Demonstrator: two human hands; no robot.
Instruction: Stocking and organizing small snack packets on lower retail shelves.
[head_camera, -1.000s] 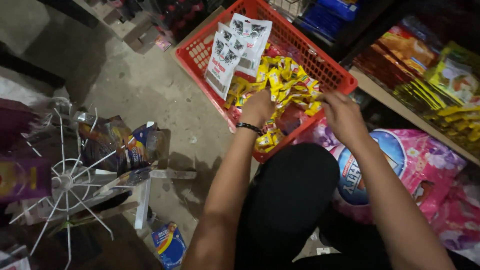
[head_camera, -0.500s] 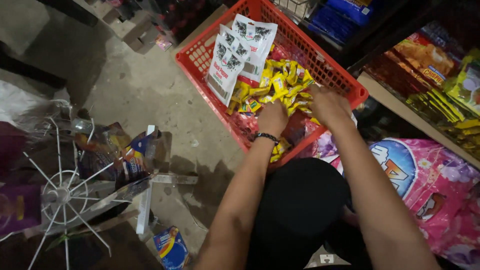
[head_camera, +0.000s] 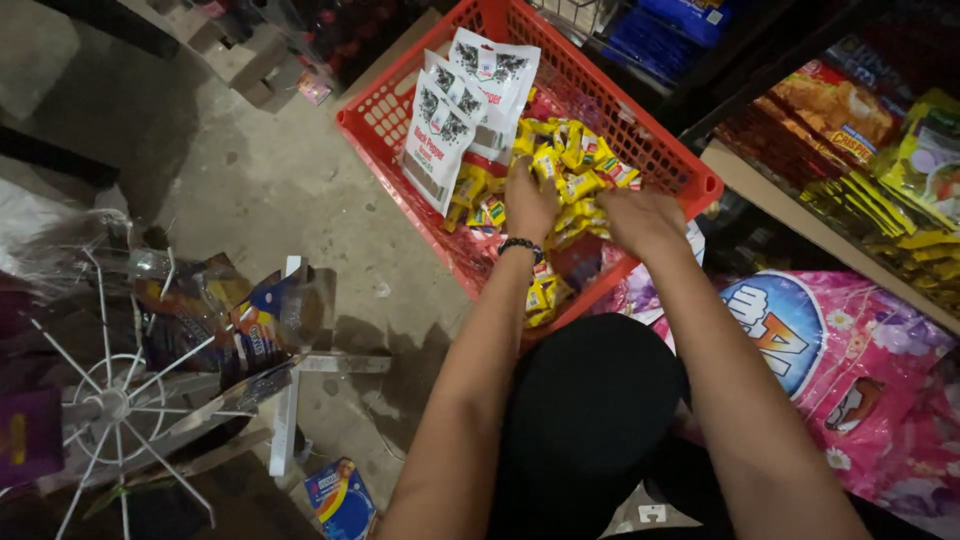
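Note:
A red plastic basket (head_camera: 385, 120) stands on the concrete floor in front of me, filled with several small yellow sachets (head_camera: 572, 160). White sachets with black print (head_camera: 462, 105) lean against its left wall. My left hand (head_camera: 528, 200), with a dark bead bracelet on the wrist, is down in the pile with its fingers closed around yellow sachets. My right hand (head_camera: 643, 220) is beside it in the basket, knuckles up, fingers buried in the same sachets; what it grips is hidden.
A white wire display rack (head_camera: 120, 400) with hanging snack packets stands at the left. A wooden shelf (head_camera: 800, 215) with yellow and orange packets runs along the right. Pink bags (head_camera: 850, 380) lie below it. A small blue packet (head_camera: 340, 500) lies on the floor.
Both hands have reached further into the basket, up and away from me, and now dig into the yellow sachets. The view has shifted slightly.

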